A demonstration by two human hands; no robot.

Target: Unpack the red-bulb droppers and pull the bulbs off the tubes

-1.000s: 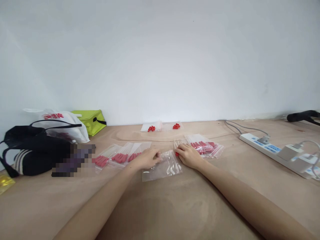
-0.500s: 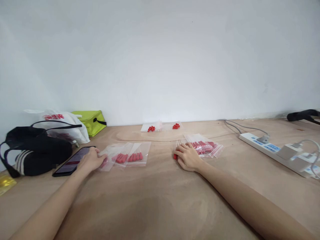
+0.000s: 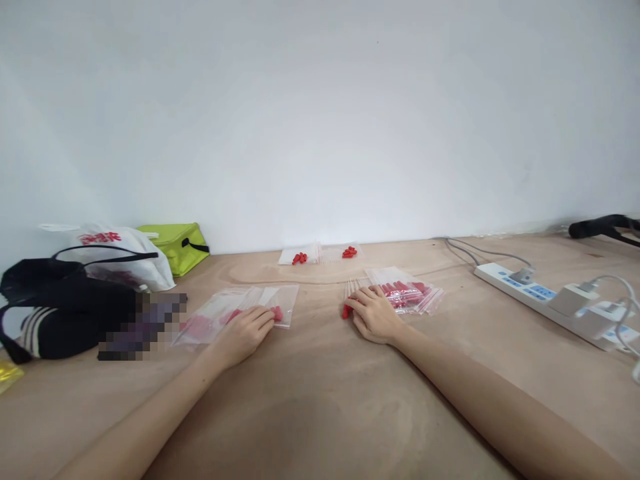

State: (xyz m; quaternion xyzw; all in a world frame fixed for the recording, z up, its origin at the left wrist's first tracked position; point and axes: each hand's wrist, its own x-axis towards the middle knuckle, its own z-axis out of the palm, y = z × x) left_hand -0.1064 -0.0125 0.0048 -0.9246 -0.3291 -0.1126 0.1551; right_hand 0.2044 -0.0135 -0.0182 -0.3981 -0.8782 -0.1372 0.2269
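Note:
My left hand lies palm down across clear zip-lock bags, its fingers stretched out over the red pieces inside. One red piece shows past the fingertips. To the right, my right hand rests palm down with its fingers draped over some red pieces, partly hidden beneath it. Thin pale lines fan out just beyond those fingers; I cannot make out what they are. Touching the back of that hand's area is a pile of zip-lock bags with red pieces in them.
Two more bags with small red pieces lie near the wall. A white power strip with plugs and cables is at the right. At the left are a black cap, a white plastic bag, a lime-green bag and a blurred-out phone.
My left hand has moved right, from the left end of the left bags beside the phone onto their right part. My right hand has stayed in place. The view has shifted slightly.

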